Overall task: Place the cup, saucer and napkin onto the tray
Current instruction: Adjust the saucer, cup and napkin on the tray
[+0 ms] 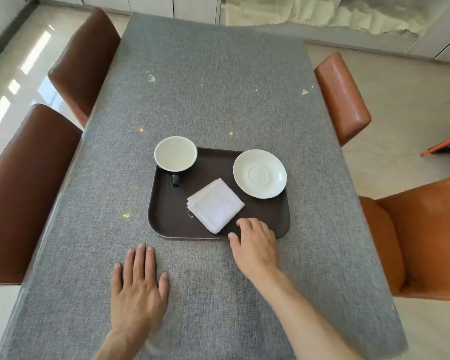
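A dark brown tray lies on the grey tablecloth in the middle of the table. On its far left corner stands a cup, black outside and white inside, its handle pointing toward me. A white saucer rests on the tray's far right part, slightly over the rim. A folded white napkin lies in the tray's middle. My right hand hovers over the tray's near right edge, just beside the napkin, fingers apart and empty. My left hand lies flat on the cloth, nearer to me than the tray.
Brown leather chairs stand along both sides: two at the left, two at the right. The grey cloth stretches far beyond the tray.
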